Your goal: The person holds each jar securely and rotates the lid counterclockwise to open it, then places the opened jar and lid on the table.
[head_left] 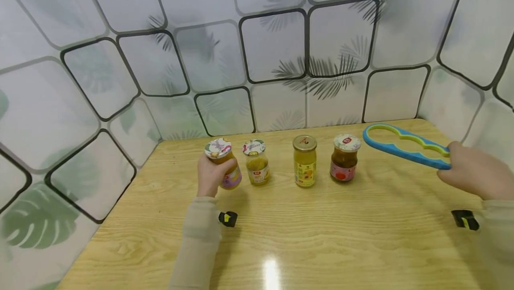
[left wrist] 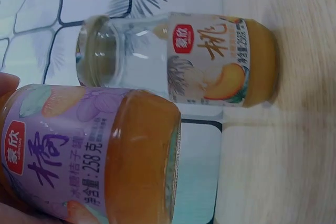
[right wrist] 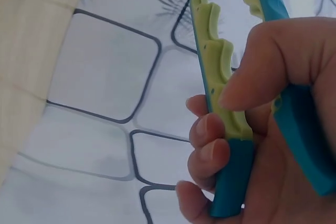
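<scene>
Left wrist view crops the purple-labelled jar point(left wrist: 142, 150) at left; right wrist view crops the blue-green tool point(right wrist: 218, 56) above.

Purple label point(left wrist: 63, 148) reads “橘 258克”, pale label point(left wrist: 209, 62) “桃”.

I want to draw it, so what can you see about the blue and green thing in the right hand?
The blue-and-green tool looks like plastic: two long blue arms joined in a rounded loop at one end, lined inside with bumpy yellow-green. Its handle ends stand apart. The right hand grips it above the table, loop end pointing left.
</scene>
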### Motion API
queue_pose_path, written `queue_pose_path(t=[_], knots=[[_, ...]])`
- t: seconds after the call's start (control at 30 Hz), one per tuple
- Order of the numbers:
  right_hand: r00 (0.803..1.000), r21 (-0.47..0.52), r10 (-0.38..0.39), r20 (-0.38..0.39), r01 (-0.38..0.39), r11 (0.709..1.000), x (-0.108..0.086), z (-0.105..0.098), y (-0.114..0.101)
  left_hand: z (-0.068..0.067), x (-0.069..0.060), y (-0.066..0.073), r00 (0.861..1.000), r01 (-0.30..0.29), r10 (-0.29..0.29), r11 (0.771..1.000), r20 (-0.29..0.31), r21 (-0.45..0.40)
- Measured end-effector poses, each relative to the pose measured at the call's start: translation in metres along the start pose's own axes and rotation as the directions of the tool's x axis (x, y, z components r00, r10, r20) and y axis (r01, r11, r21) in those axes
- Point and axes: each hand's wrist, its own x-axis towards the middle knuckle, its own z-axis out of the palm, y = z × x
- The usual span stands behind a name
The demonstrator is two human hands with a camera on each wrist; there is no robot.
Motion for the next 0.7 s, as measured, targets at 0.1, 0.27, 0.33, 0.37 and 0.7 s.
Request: queue_pose_path(t=[0.1, 0.27, 0.33, 0.37, 0.7], knots=[[1.0, 0.006, -0.009, -0.008, 0.009, 1.0, -0.002, -0.004, -0.006, 0.003, -0.002, 0.004, 1.0, -0.007, 0.007, 1.0, 0.005, -0.025], [0.998, -0.004, -0.052, -0.043, 0.052, 0.999, -0.006, -0.008, -0.019, 0.008, -0.006, 0.009, 1.0, -0.014, 0.013, 0.995, -0.008, -0.096], [0.995, -0.014, -0.074, -0.067, 0.073, 0.997, -0.008, -0.009, -0.026, 0.009, -0.007, 0.01, 1.0, -0.023, 0.022, 0.992, -0.01, -0.121], [0.993, -0.022, -0.087, -0.081, 0.086, 0.996, -0.009, -0.01, -0.03, 0.01, -0.008, 0.011, 1.0, -0.027, 0.026, 0.992, -0.009, -0.123], [0.968, -0.061, -0.202, -0.151, 0.195, 0.979, -0.017, -0.015, -0.066, 0.027, -0.019, 0.019, 0.995, -0.042, 0.053, 0.992, 0.088, -0.123]])
